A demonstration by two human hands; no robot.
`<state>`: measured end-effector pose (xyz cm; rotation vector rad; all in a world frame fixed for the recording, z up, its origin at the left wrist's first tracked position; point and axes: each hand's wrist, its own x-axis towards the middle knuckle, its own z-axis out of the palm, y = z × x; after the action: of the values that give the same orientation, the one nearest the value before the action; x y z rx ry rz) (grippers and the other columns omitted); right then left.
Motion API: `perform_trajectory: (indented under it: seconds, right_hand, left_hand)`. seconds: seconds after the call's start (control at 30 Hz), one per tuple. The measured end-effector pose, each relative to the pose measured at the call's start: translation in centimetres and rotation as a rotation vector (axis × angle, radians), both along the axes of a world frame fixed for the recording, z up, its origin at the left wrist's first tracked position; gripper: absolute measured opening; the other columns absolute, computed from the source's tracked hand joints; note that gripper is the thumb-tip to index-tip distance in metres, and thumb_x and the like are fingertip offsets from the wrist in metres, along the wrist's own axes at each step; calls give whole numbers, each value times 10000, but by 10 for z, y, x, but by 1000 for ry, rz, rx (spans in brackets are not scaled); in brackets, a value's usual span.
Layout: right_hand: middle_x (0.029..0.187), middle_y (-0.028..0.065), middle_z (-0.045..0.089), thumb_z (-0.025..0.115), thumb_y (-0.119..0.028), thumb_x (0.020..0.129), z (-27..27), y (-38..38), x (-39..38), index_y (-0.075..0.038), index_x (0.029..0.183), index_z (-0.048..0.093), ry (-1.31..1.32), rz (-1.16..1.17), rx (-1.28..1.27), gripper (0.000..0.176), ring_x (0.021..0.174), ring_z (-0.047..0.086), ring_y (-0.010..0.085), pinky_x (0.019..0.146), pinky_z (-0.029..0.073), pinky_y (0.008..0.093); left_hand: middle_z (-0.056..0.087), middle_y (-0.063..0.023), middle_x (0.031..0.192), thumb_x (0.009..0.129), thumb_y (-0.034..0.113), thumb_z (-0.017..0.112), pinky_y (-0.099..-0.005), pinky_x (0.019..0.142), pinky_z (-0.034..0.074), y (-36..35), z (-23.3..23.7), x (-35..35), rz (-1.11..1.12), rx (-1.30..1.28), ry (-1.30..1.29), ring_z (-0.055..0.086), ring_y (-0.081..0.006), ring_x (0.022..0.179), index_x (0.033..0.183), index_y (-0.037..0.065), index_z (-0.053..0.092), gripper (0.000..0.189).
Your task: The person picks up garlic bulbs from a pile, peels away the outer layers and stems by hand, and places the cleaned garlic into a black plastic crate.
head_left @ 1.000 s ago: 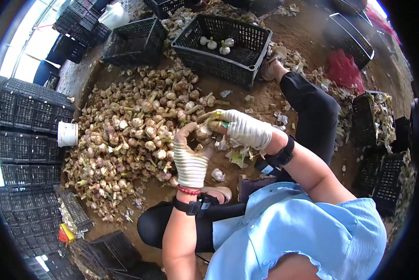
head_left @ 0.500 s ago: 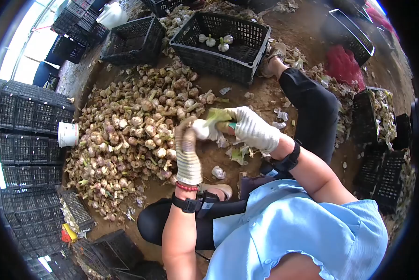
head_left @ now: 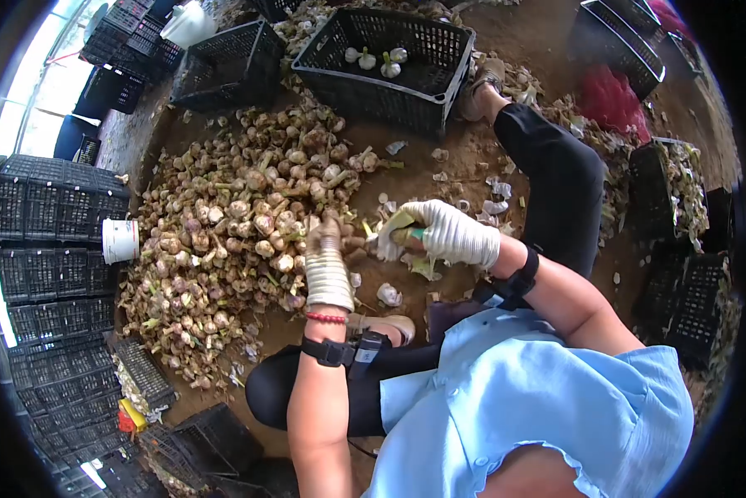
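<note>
My left hand (head_left: pixel 330 257), in a striped glove with brown fingers, is beside the right edge of a large heap of garlic bulbs (head_left: pixel 232 216). Its fingers are blurred, and what they hold, if anything, is unclear. My right hand (head_left: pixel 439 234), also gloved, is closed on a white garlic bulb (head_left: pixel 387 242) with pale green leafy layers. Part of a small green-handled tool (head_left: pixel 417 233) shows between its fingers. A loose white bulb (head_left: pixel 389 294) lies on the ground below the hands. Several clean bulbs (head_left: pixel 390 68) sit in the black crate (head_left: pixel 373 87) ahead.
Stacked black crates (head_left: pixel 61 199) and a white bucket (head_left: pixel 120 241) stand at the left. Another crate (head_left: pixel 227 66) is at the back left. My outstretched leg (head_left: pixel 555 170), a red net bag (head_left: pixel 612 101) and a peel-filled crate (head_left: pixel 676 195) are at the right.
My left hand has moved down and slightly left, away from the garlic and from my right hand. The right hand has shifted slightly right and down, still closed. The view has shifted a little.
</note>
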<state>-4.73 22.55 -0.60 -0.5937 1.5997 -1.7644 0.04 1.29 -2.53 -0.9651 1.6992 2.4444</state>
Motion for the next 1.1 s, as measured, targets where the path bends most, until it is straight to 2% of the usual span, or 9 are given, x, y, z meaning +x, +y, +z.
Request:
perform_trajectory:
  seconds: [0.1,0.27,0.33,0.4,0.47,0.73,0.83,0.93,1.1]
  right_hand:
    - [927,0,701,577,-40,942,9,8,-4,-49,1140,684,-42,9,90,226,821,586,62,731,508,260]
    - [1073,51,727,649,-274,979,-11,22,-37,-29,1207,681,-92,-46,-71,336,941,644,104,868,528,299]
    - [1114,96,712,696,-324,934,-67,38,-63,-52,1294,624,-370,-153,281,457,986,663,176,884,533,355]
    - [1167,165,676,749,-314,869,-146,45,-72,-82,1352,564,468,-194,1442,567,1029,663,295,890,535,423]
    - [1214,212,619,751,-154,813,-208,39,-64,-123,1371,540,539,-240,850,597,1093,622,395,947,517,463]
    - [1288,192,589,654,-24,823,-201,-74,-22,-111,1379,522,871,536,1122,578,1182,572,394,946,515,460]
    - [1250,194,608,663,-84,834,-245,-89,-40,-78,1292,574,474,219,1095,467,1126,599,382,931,516,460]
    - [1212,182,638,665,-180,851,-244,-64,-50,-80,1201,628,921,157,1141,366,1087,617,362,914,512,466]
    - [972,180,709,629,-193,867,-268,-32,-36,-90,1072,691,494,101,1256,238,922,691,317,756,549,434]
  left_hand:
    - [615,-34,999,960,441,639,-329,631,580,-5,-9,3,61,121,-94,653,-170,829,1261,126,573,441]
    - [663,-58,1047,996,326,616,-339,688,591,-14,1,7,150,33,108,669,-181,882,1210,130,591,291]
    - [703,-82,1056,975,280,652,-342,701,601,-28,13,13,192,119,204,698,-210,876,1161,128,629,241]
    - [710,-80,1045,970,255,657,-349,699,605,-39,19,17,215,115,296,701,-220,856,1128,111,652,214]
    - [710,-80,1074,991,207,620,-345,695,600,-36,35,20,296,91,279,700,-208,857,1163,97,651,207]
    - [684,-45,1022,1012,220,597,-260,697,565,-29,43,17,246,-154,222,663,-132,872,1178,79,631,220]
    - [686,-45,1016,1006,199,609,-248,694,561,-36,29,15,303,-118,219,664,-128,861,1160,70,629,202]
    - [691,-41,1009,1000,181,617,-244,689,558,-35,27,15,252,-97,221,662,-124,846,1150,70,627,187]
    - [677,-9,939,1008,202,610,-228,669,530,-19,16,10,132,-180,148,635,-91,791,1112,85,655,163]
